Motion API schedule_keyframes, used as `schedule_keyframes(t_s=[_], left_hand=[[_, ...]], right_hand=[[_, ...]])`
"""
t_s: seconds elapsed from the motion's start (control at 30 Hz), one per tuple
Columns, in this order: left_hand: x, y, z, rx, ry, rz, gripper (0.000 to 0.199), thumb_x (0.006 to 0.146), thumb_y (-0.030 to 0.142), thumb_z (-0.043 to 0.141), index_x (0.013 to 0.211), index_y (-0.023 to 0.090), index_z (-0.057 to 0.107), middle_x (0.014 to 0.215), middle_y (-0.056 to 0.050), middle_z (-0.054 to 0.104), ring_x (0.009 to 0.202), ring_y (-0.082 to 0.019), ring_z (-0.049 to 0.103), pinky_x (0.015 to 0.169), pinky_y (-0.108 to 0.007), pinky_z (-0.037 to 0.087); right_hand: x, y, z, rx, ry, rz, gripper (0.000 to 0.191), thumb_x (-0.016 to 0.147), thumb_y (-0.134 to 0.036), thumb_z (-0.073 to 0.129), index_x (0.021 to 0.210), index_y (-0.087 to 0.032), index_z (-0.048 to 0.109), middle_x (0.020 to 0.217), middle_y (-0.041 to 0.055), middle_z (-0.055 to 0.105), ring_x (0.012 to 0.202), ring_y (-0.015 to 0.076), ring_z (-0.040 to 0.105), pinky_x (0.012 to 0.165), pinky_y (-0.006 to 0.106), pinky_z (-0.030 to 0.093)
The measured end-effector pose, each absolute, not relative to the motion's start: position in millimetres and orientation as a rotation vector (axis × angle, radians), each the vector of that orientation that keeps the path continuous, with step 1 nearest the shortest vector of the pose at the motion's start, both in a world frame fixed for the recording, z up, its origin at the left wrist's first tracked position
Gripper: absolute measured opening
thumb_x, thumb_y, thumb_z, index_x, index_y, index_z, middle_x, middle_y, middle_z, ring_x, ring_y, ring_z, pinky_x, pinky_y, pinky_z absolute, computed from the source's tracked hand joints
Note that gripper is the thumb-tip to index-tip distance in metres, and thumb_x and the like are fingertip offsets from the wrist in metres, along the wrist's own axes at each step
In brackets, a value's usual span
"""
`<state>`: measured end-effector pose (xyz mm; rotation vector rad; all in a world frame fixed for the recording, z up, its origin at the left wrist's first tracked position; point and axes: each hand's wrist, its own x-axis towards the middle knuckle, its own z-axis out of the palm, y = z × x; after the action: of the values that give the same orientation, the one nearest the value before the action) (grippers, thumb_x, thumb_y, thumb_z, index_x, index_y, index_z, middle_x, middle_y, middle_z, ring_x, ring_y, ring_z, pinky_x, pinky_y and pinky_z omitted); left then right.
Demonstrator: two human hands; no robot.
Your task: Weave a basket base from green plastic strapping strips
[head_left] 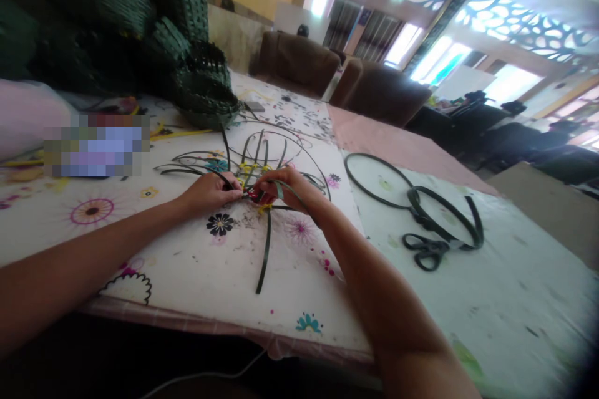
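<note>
My left hand (pixel 209 192) has its thumb and fingers pinched together on a dark green strip at the near edge of a loose strip weave. Close against it, the fingers of my right hand (pixel 289 189) are curled round another thin green strip (pixel 290 188). A small red thing shows between the hands, too little of it to name. Yellow ties (pixel 264 208) mark some crossings of the weave, and its strips arch up and outward. One flat strip (pixel 264 252) points toward the table's front edge. My fingers hide part of the crossing.
Dark green woven baskets (pixel 206 93) are piled at the back left. On the right lie a strip hoop (pixel 374 202), a coiled strip (pixel 449 196) and black-handled scissors (pixel 428 255). Brown chairs (pixel 299 59) stand behind the flower-patterned tablecloth (pixel 187 280).
</note>
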<state>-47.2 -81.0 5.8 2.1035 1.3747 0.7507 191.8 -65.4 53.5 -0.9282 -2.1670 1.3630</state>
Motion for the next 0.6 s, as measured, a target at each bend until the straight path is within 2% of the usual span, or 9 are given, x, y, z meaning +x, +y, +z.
schedule_keyframes(t_s=[0.17,0.3,0.37,0.5,0.6], left_hand=[[-46.5,-81.7,6.1,2.094,1.382,0.745,0.033,0.082,0.05,0.062,0.08,0.019,0.073,0.083,-0.004,0.072,0.081,-0.023,0.064,0.076,-0.033,0.046],[-46.0,-82.2,6.1,2.093,1.388,0.755,0.031,0.082,0.049,0.062,0.079,0.02,0.072,0.084,-0.003,0.073,0.082,-0.023,0.065,0.076,-0.032,0.046],[-45.9,-82.3,6.1,2.089,1.383,0.756,0.031,0.082,0.048,0.062,0.079,0.02,0.072,0.084,-0.004,0.073,0.083,-0.023,0.065,0.076,-0.032,0.046],[-46.2,-82.0,6.3,2.07,1.385,0.754,0.031,0.081,0.049,0.063,0.079,0.02,0.072,0.085,-0.004,0.072,0.083,-0.023,0.065,0.078,-0.032,0.046],[-46.4,-82.1,6.8,2.074,1.38,0.753,0.031,0.081,0.049,0.062,0.079,0.02,0.072,0.083,-0.004,0.071,0.082,-0.023,0.064,0.077,-0.033,0.045]], right_hand=[[207.3,-67.7,63.5,-0.806,-2.159,1.612,0.029,0.105,-0.032,0.051,0.109,-0.017,0.075,0.11,0.0094,0.076,0.101,0.0167,0.073,0.1,0.034,0.057],[216.6,-64.5,73.0,-0.809,-2.408,1.531,0.026,0.104,-0.03,0.054,0.114,-0.018,0.074,0.12,0.0081,0.075,0.113,0.0169,0.07,0.104,0.032,0.054],[218.2,-60.7,74.0,-0.707,-2.564,1.398,0.025,0.102,-0.03,0.057,0.114,-0.017,0.075,0.12,0.0078,0.075,0.113,0.0174,0.069,0.105,0.033,0.053],[217.2,-55.8,69.5,-0.624,-2.646,1.165,0.027,0.104,-0.028,0.052,0.11,-0.019,0.077,0.117,0.0071,0.077,0.111,0.0173,0.07,0.106,0.034,0.052],[215.9,-56.1,63.0,-0.723,-2.463,1.219,0.032,0.106,-0.027,0.048,0.119,-0.018,0.075,0.109,0.0066,0.079,0.099,0.0165,0.073,0.103,0.038,0.055]])
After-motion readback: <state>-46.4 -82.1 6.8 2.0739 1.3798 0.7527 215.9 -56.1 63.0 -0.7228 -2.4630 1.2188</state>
